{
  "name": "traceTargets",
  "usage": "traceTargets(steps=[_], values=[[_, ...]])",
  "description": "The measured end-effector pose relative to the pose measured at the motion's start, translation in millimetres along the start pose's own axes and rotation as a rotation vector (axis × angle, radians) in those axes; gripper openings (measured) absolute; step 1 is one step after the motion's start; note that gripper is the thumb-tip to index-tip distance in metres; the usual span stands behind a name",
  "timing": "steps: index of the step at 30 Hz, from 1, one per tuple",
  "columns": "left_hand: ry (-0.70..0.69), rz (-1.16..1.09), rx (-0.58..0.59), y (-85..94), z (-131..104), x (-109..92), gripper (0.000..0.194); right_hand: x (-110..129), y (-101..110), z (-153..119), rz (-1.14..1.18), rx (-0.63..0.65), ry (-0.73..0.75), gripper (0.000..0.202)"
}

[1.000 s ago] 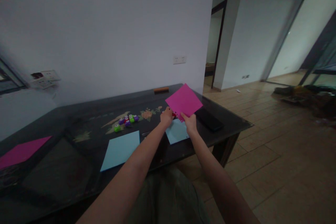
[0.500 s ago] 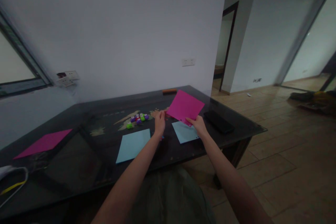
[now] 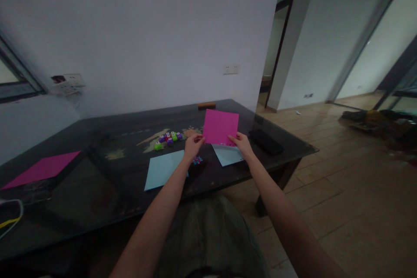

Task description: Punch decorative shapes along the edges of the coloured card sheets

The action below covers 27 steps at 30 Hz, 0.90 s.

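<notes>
A bright pink sheet of paper [image 3: 220, 127] is held up over the table, its near edge marked by small holes or spots. My left hand [image 3: 193, 144] pinches its lower left corner, and my right hand [image 3: 240, 142] grips it near the lower right corner. Partly covered beneath it lies a light blue sheet [image 3: 226, 156] on the table. Another light blue sheet [image 3: 164, 169] rests left of my left forearm. Small pink and blue pieces [image 3: 197, 160] sit just below my left hand, too small to name.
Several green, purple and red toys with big eyes [image 3: 168, 138] cluster on the dark table [image 3: 97, 139]. A second pink sheet [image 3: 44, 168] lies at the left. At the right is a long black object [image 3: 265, 141]; a brown bar [image 3: 206, 105] lies at the back.
The pink sheet has turned from a tilted angle to nearly square in front of me. My left hand has taken hold of its lower left corner. The view has shifted slightly.
</notes>
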<state>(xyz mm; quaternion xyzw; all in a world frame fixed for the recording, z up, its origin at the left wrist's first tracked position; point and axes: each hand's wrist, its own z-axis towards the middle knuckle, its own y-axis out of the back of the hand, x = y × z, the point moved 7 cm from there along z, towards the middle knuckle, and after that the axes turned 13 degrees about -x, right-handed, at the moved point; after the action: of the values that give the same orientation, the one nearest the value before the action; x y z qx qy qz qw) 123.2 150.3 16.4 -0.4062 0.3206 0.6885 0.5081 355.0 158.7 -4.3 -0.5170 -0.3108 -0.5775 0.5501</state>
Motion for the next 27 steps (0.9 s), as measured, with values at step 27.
traceTargets(steps=[27], values=[[0.009,0.141,0.329,-38.8,-40,-20,0.015,20,59,16,-0.481,-0.204,0.252,0.043]])
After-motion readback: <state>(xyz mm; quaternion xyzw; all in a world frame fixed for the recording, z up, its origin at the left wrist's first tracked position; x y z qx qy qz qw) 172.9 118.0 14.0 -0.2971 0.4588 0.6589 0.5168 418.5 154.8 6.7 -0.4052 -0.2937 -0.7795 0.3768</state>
